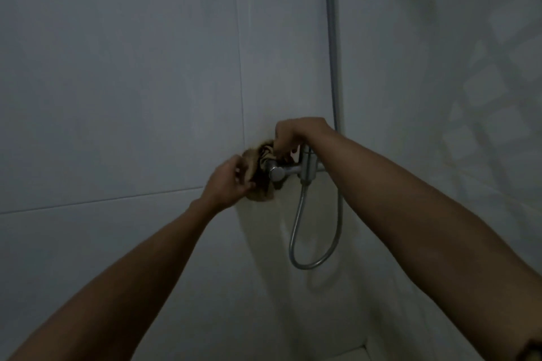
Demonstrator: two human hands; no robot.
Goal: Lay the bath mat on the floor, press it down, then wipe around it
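Hands (231, 182) (296, 133) gripping brown cloth (261, 184) at faucet (286, 171), tiled wall (117, 97).

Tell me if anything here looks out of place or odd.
A brown cloth is bunched over the shower tap on the wall, an odd spot for it. The left hand grips it from below; the right hand pinches it from above. No bath mat or floor is in view.

Crumpled brown cloth (259, 182) soft in my fingers; shower tap (283, 171) and hose (296, 231) shiny metal; wall tiles (117, 97) smooth.
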